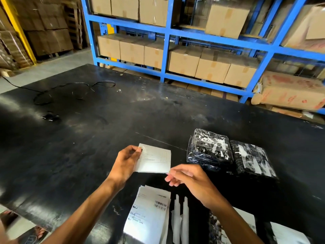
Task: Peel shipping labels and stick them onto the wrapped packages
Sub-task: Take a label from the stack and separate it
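Above the black table (88, 138), the left hand (125, 163) holds a white shipping label sheet (155, 158) by its left edge, thumb and fingers pinched on it; the right hand (189, 178) has its fingertips at the sheet's lower right corner, though whether they grip it I cannot tell; two black wrapped packages (209, 150) (252, 159) lie on the table just right of the sheet; a stack of printed labels (149, 215) lies below the sheet, with white backing strips (181, 219) beside it.

label print (154, 156) too blurred to read, bottom-edge packages (288, 235) cropped — partly behind forearm
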`<state>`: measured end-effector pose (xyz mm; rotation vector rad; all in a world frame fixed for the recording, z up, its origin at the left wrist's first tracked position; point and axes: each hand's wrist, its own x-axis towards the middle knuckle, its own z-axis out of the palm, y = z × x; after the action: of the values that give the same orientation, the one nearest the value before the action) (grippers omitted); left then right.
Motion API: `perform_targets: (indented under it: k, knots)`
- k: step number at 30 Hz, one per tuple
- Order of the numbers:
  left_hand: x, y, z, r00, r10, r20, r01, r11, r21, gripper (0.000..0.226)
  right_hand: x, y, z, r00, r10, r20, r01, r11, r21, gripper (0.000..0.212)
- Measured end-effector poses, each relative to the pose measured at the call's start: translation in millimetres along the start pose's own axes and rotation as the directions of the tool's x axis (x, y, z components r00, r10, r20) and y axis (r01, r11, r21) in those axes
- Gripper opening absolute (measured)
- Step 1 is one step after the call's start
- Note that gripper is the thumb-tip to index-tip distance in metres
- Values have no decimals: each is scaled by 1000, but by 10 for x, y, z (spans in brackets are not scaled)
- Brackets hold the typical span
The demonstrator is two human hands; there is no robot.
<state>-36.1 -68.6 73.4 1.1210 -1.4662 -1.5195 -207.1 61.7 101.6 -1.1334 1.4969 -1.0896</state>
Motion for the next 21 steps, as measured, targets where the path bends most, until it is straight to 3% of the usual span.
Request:
perform_targets:
  k: [17, 21]
  knots:
    - [43, 23, 163, 999, -51, 10, 51, 999, 4, 24, -114, -71, -89, 995, -95, -38, 95, 995, -11, 12]
    - [51, 8, 195, 999, -10, -43, 19, 978, 210, 21, -75, -82, -92, 991, -123, -51, 123, 992, 0, 14]
